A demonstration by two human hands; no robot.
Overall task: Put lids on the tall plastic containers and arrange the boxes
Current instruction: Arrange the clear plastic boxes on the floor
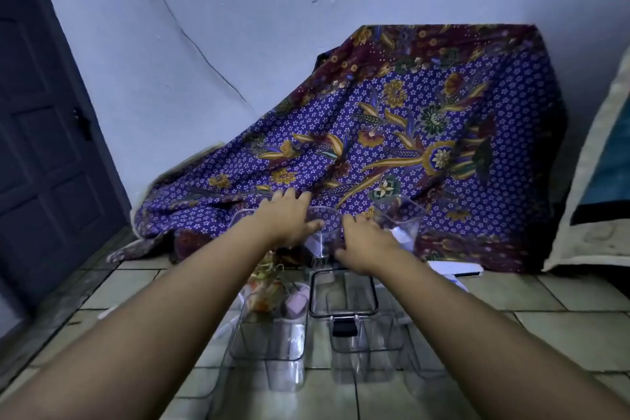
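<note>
From my head, the one wide camera looks forward and down, close over the clear containers (361,337) on the tiled floor (562,327), facing the cloth (392,133) against the wall (272,10).
</note>
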